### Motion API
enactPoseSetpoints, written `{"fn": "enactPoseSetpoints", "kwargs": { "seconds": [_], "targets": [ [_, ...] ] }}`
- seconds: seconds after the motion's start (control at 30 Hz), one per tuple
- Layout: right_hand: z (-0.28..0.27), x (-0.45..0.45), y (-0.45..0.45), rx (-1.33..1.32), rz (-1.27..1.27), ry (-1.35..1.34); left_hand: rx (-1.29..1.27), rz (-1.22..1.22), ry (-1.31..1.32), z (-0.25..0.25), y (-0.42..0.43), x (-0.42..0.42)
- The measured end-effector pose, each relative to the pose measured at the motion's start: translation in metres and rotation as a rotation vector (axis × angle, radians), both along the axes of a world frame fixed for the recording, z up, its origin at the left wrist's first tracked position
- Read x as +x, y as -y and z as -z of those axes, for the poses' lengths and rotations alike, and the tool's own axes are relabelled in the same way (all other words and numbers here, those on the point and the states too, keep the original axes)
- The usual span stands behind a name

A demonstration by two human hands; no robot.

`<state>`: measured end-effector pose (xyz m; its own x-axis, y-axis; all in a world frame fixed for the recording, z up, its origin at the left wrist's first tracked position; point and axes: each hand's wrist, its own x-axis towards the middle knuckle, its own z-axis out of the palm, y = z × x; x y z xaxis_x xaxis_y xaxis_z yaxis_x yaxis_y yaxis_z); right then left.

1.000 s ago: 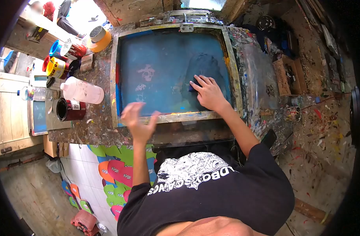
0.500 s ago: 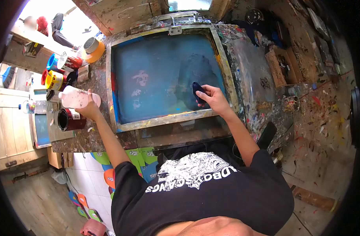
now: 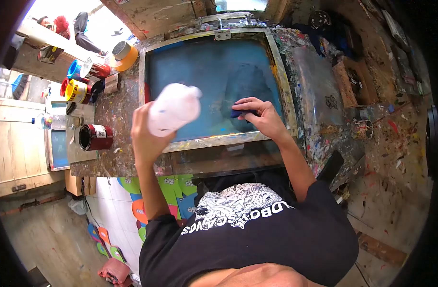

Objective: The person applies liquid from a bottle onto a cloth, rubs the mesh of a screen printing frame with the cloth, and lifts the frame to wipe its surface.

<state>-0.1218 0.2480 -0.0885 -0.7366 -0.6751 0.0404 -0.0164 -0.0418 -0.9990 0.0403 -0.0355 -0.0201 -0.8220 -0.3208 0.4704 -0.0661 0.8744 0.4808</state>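
Note:
A translucent whitish plastic bottle is gripped in my left hand, tilted over the left part of a wooden-framed printing screen. The bottle hides part of the blue mesh beneath it. My right hand pinches a bunched dark blue cloth over the right side of the screen. Near the cloth, a darker patch shows on the mesh. Whether the cloth touches the mesh, I cannot tell. A metal hinge clamp sits at the screen's far edge.
Left of the screen stand an open dark red can, a yellow paint tub and tape rolls. A clear bottle lies farther left. To the right are a cardboard box and a paint-stained cup. Another person's leg shows outside.
My left hand has brought the bottle rightward from beside the dark red can to over the screen, tilting it. My right hand still holds the cloth, its fingers shifted slightly. The view has moved a little.

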Motion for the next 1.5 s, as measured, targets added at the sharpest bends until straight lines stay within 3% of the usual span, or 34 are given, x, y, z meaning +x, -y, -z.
{"fn": "enactPoseSetpoints", "kwargs": {
  "seconds": [0.1,0.3,0.4,0.6,1.1,1.5],
  "targets": [
    [-0.024,0.003,-0.001,-0.073,-0.059,0.209,-0.055,0.095,0.101,0.006,-0.017,-0.004],
    [-0.028,0.01,-0.011,-0.022,0.126,0.115,-0.17,0.158,0.288,0.01,-0.035,-0.009],
    [-0.028,0.009,-0.018,0.082,0.097,0.064,-0.204,0.157,0.304,0.006,-0.04,-0.012],
    [-0.017,0.013,-0.022,0.012,0.088,0.262,-0.302,0.152,0.337,-0.007,-0.043,-0.015],
    [0.002,0.011,-0.029,-0.094,-0.004,0.314,-0.491,0.202,0.336,-0.028,-0.044,-0.03],
    [0.007,0.01,-0.031,-0.162,-0.006,0.377,-0.47,0.253,0.281,-0.024,-0.04,-0.035]
  ]
}}
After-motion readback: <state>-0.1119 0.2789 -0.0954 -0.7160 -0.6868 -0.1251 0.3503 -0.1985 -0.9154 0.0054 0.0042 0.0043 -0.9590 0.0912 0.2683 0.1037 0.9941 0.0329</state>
